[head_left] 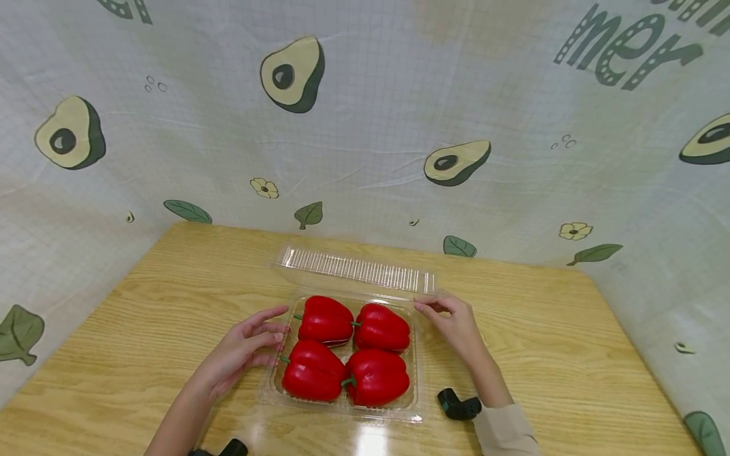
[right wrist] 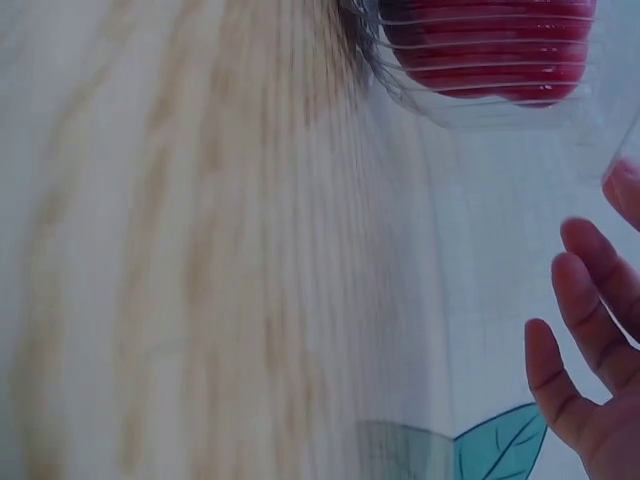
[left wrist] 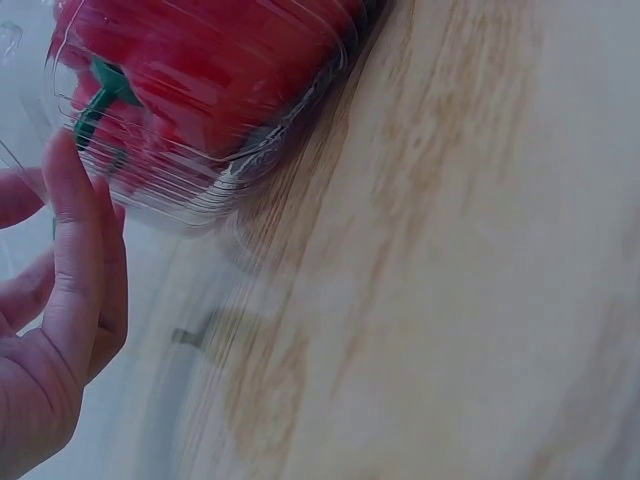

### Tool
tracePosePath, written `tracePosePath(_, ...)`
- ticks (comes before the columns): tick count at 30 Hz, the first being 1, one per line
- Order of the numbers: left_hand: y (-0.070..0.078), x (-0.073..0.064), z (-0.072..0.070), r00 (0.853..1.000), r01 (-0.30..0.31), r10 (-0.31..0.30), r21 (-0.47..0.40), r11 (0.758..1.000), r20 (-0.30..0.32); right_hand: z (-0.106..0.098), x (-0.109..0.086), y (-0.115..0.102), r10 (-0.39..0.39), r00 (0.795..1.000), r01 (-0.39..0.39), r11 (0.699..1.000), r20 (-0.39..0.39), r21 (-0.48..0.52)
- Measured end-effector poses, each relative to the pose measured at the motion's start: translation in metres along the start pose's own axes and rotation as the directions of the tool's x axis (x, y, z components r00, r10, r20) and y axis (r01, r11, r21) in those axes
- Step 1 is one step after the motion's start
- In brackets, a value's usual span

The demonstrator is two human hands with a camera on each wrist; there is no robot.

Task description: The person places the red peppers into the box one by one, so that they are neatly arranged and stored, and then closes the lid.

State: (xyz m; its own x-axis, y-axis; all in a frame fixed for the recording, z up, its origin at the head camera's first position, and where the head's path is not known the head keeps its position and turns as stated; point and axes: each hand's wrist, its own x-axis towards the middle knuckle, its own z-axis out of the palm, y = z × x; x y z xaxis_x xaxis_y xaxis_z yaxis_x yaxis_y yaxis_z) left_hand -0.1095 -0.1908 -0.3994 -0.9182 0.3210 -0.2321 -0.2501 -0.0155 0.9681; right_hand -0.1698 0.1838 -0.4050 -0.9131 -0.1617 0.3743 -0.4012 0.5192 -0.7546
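Note:
Several red bell peppers [head_left: 376,378] with green stems lie in two rows inside a clear plastic clamshell container [head_left: 420,380]. Its ribbed lid [head_left: 359,269] stands open at the back. My left hand [head_left: 242,351] is at the container's left side, fingers extended and spread, fingertips right at the rim. In the left wrist view, an index finger [left wrist: 72,220] reaches the ribbed wall beside a green stem [left wrist: 90,112]. At the back right corner my right hand [head_left: 456,323] pinches the container's edge between thumb and index finger. The right wrist view shows the other fingers [right wrist: 575,290] loosely extended.
The container stands on a wood-grain table [head_left: 542,354]. Behind and beside the table hangs a pale cloth [head_left: 365,126] printed with avocados and leaves. A black device [head_left: 458,405] is at the right wrist, another [head_left: 232,448] at the left.

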Motion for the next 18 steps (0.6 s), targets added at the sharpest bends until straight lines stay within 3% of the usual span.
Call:
tracePosePath(7, 0.0002, 0.0013, 0.0001, 1.0, 0.017, -0.017, 0.003, 1.0, -0.016, -0.0065, -0.0037, 0.0005, -0.024, 0.995, 0.014, 0.995, 0.099, 0.101)
tracePosePath(12, 0.0004, 0.0001, -0.0002, 1.0, 0.018, -0.018, 0.007, 1.0, -0.009, -0.0069, -0.0043, -0.0002, -0.041, 0.993, 0.023, 0.987, 0.11, 0.159)
tracePosePath(18, 0.0011, -0.0009, 0.0, 1.0, 0.004, -0.004, 0.005, 1.0, 0.002, -0.0073, -0.0047, -0.0045, 0.005, 0.994, -0.026, 0.982, 0.11, 0.189)
